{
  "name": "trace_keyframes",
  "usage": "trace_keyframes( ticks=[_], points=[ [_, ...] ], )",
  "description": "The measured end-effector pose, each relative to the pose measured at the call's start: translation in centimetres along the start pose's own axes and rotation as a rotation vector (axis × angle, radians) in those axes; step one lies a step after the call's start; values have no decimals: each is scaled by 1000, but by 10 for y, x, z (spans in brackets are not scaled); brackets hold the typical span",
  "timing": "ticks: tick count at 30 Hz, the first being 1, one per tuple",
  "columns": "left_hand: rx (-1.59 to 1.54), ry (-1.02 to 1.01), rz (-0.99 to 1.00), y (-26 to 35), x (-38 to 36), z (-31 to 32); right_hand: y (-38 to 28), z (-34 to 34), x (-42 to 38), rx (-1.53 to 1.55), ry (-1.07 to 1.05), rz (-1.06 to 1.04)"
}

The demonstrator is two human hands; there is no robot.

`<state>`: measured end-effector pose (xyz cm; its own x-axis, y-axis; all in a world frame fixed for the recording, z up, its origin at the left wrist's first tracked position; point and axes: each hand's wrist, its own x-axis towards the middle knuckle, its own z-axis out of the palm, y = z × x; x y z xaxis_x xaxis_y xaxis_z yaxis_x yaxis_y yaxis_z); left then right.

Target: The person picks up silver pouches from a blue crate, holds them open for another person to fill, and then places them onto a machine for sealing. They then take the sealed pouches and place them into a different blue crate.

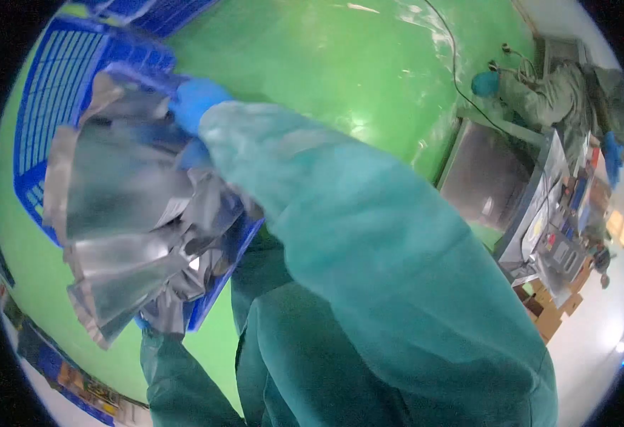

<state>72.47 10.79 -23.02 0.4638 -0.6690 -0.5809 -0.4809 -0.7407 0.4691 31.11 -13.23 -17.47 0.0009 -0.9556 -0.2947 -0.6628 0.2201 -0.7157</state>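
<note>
A bunch of silver foil bags [123, 188], flattened and creased, fans out over a blue plastic crate [52, 99]. My right hand [199, 105], in a blue glove, is closed on the bags at one end of the bunch, beside the crate's rim. At the opposite end, my left hand [142, 322] holds the bags from the edge; only a small piece of its blue glove shows and its fingers are mostly hidden beneath the foil. Both my arms are in loose green sleeves. The bags overhang the crate on its far side.
Another blue crate [173, 14] stands beyond the first on the green floor [312, 64]. To the right, a co-worker [557, 99] with blue gloves is beside a metal table [486, 174] and a cluttered workbench [564, 249]. A black cable [455, 53] hangs across the view.
</note>
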Motion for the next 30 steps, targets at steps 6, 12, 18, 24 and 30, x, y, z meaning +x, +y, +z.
trace_keyframes(
  ticks=[6, 12, 18, 24, 30],
  points=[
    [202, -40, 251, 74, 4, 113, 40, -10, -83, 252, 181, 221],
    [350, -71, 395, 125, 8, 159, 96, -68, -182, 298, -21, 515],
    [476, -88, 495, 168, 6, 166, 163, -132, -225, 253, 62, 599],
    [607, -101, 568, 221, 0, 193, 234, -238, -214, 243, 198, 674],
    [681, -90, 671, 288, -13, 237, 347, -322, -221, 67, 262, 475]
  ],
)
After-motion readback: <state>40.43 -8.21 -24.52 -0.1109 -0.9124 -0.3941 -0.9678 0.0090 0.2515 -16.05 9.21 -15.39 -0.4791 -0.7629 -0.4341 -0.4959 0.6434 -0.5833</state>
